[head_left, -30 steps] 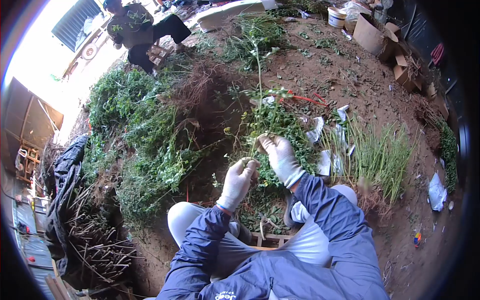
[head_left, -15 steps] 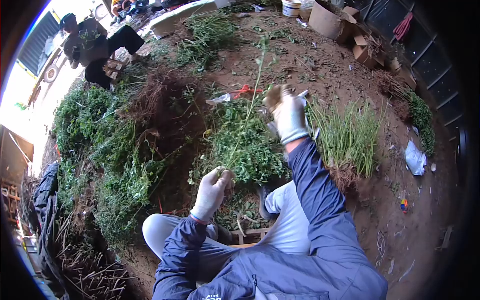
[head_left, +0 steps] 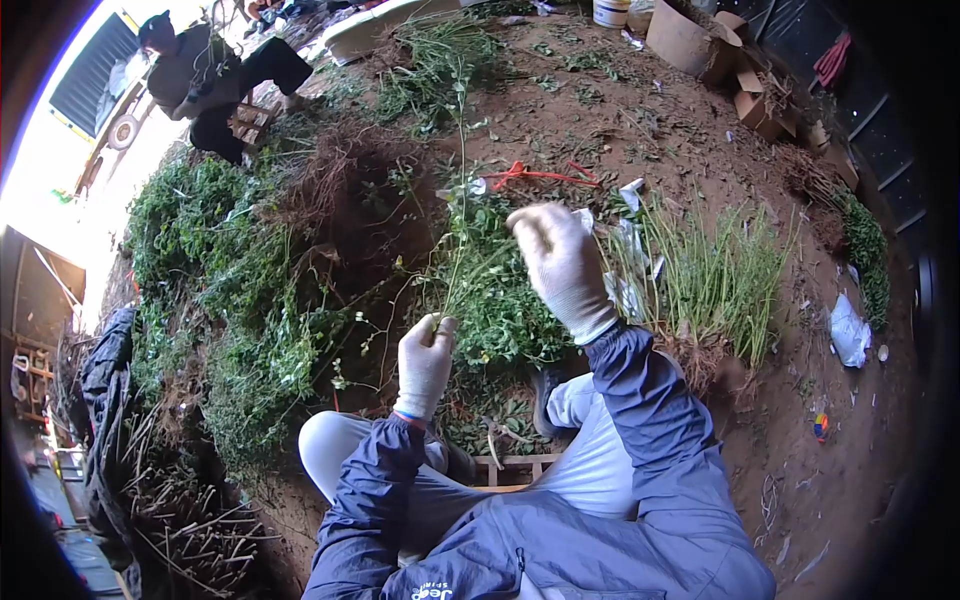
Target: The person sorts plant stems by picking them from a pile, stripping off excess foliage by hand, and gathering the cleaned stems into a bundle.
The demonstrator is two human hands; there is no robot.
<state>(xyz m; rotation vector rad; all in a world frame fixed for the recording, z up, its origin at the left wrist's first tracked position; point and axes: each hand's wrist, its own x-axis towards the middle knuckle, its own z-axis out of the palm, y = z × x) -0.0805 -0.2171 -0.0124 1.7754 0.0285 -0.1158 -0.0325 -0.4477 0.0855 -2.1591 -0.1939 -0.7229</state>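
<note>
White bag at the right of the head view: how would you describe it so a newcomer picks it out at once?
Find the upright bundle of light-green stems on the brown soil, right of the right hand. Further right, near darker leafy plants, lies the white bag. It is crumpled and bulky, unlike the flatter white scraps at the bundle's left edge.

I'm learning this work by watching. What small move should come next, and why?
I'd probably bring the right hand over to the long leafy stem: the left hand pinches it low down, its upper length has no hand on it, and the right hand is beside it, apart from it.
</note>
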